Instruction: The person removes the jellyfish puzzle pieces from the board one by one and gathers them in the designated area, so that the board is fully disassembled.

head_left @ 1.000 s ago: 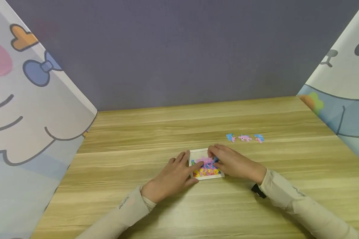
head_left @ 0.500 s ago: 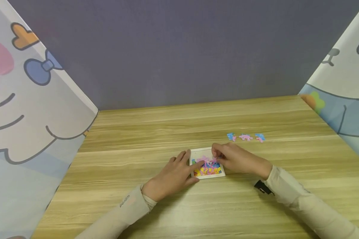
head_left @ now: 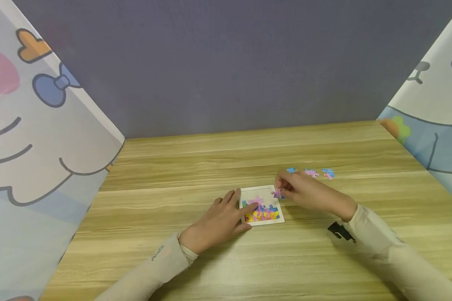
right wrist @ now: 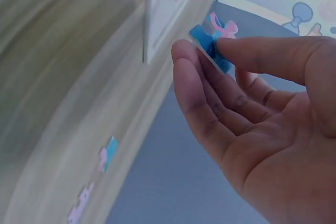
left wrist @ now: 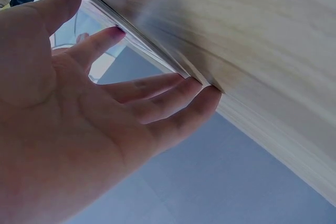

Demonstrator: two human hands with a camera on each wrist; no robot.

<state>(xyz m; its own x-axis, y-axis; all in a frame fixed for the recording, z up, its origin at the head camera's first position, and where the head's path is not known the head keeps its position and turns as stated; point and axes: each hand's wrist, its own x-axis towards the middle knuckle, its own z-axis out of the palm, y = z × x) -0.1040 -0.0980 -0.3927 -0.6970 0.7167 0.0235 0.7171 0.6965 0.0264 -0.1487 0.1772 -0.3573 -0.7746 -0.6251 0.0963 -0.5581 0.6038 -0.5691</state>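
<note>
Left hand [head_left: 216, 221] spread wide, index fingertip on the pieces laid in the puzzle tray [head_left: 258, 192], other fingertips at its left edge, pink-and-blue piece [head_left: 276, 193] raised near the tray's far right corner, right hand [head_left: 309, 190] pinching it, three loose pieces [head_left: 311, 173] in a row toward the far edge of the desk [head_left: 188, 167].

Creased pale-beige sleeves [head_left: 169, 261], small dark lettering [head_left: 157, 253] on the left one, black device [head_left: 340, 231] by right cuff [head_left: 357, 219], bare hands [head_left: 215, 221]

Left fingers [head_left: 248, 209] bar tray [head_left: 261, 192] at left side; passage over near edge.
</note>
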